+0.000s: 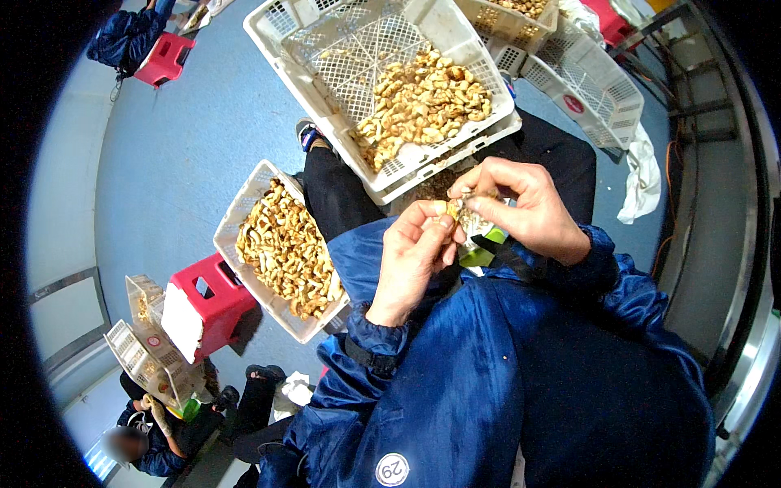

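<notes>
A small yellowish mushroom piece is just right of the middle of the frame, between the tips of the person's two hands and above the lap. The left hand has its thumb and forefinger closed to a narrow pinch on the piece, the other fingers curled in beside them. The right hand comes in from the right with its fingers bent and their tips drawn close together, almost meeting the left ones; whether they grip the piece or only touch it cannot be told. Something pale and speckled shows beneath the right fingers, too cluttered to make out, with a bright green object just below. Judging by its size and kind, the piece should be very light, soft and a little springy, perhaps slick if damp, and apt to bruise or snap under a hard squeeze. A light pinch with the finger pads at its thickest part would suit it best, leaving any thin edge free. Similar mushrooms lie heaped in the white crate at the upper centre, and another heap fills a second crate at left centre.
</notes>
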### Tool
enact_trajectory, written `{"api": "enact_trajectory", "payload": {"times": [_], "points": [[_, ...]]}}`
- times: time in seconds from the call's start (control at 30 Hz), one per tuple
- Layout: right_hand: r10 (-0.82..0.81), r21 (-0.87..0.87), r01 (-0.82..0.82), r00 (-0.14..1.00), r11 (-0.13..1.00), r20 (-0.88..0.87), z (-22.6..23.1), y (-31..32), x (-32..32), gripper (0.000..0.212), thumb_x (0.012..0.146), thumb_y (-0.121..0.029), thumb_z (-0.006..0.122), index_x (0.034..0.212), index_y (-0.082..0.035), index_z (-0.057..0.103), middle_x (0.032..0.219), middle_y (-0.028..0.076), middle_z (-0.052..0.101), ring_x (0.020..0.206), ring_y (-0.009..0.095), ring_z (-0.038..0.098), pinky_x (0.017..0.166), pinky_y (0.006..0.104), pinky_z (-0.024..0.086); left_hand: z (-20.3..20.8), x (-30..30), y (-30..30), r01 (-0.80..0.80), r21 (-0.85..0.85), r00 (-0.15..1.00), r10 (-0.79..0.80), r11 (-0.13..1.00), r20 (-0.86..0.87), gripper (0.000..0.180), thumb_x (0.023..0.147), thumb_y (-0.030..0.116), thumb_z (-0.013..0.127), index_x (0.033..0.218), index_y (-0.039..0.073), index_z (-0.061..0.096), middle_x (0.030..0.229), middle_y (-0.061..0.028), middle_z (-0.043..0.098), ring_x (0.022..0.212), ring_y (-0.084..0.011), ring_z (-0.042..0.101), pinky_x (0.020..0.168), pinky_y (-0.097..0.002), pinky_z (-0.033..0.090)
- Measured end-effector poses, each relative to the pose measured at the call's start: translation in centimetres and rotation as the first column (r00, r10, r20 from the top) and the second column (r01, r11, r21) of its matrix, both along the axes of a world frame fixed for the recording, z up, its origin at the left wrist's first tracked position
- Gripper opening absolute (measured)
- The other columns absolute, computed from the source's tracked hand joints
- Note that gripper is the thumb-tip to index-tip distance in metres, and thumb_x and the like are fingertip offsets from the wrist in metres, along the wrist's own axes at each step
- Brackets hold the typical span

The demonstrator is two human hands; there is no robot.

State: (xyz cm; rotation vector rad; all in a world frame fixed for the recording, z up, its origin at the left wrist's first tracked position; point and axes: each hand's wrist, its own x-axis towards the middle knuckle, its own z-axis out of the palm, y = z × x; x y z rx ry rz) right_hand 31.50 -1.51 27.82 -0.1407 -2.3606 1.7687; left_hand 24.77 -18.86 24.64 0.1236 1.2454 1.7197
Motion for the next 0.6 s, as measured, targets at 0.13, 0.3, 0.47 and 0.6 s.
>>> {"api": "enact_trajectory", "payload": {"times": [0.13,0.3,0.47,0.6], "points": [[0.020,0.204,0.000,0.995,0.979,-0.099,0.0,-0.4,0.0,0.008,0.079,-0.005,0.064,0.078,0.001,0.059,0.081,0.012,0.062,0.076,0.024,0.062,0.068,0.0331,0.048,-0.1,0.7,0.4,-0.093,-0.011,0.975,0.089,0.996,-0.203,0.012,0.093,0.010,0.057,0.102,0.002,0.054,0.079,-0.0014,0.060,0.060,-0.0041,0.048,0.054,-0.0178,0.039],[-0.056,-0.113,0.078,0.980,0.990,0.189,-0.3,-0.1,0.0,0.006,0.078,-0.004,0.061,0.078,0.001,0.058,0.077,0.012,0.059,0.073,0.026,0.060,0.066,0.0345,0.047,-1.1,1.2,0.4,-0.190,-0.102,0.818,0.100,0.977,-0.567,0.013,0.088,0.006,0.062,0.098,0.000,0.056,0.078,-0.0025,0.060,0.069,-0.0079,0.053,0.062,-0.0234,0.045],[-0.005,0.246,0.027,0.996,0.969,-0.092,-0.4,-0.7,-0.1,0.009,0.077,-0.006,0.064,0.077,0.001,0.059,0.076,0.012,0.063,0.072,0.022,0.063,0.066,0.0337,0.048,-0.8,1.1,0.7,-0.202,-0.144,0.677,0.032,0.969,-0.736,0.013,0.087,0.006,0.063,0.096,0.001,0.057,0.076,-0.0005,0.056,0.066,-0.0071,0.049,0.059,-0.0226,0.042],[-0.068,0.029,0.066,0.995,0.997,0.068,-0.8,-0.4,0.0,0.008,0.077,-0.007,0.064,0.081,0.000,0.064,0.078,0.014,0.065,0.076,0.024,0.065,0.067,0.0326,0.049,-0.1,1.2,0.8,-0.225,-0.172,0.588,-0.007,0.959,-0.809,0.011,0.086,0.005,0.064,0.095,0.001,0.057,0.070,0.0021,0.052,0.062,-0.0047,0.043,0.055,-0.0207,0.038]]}}
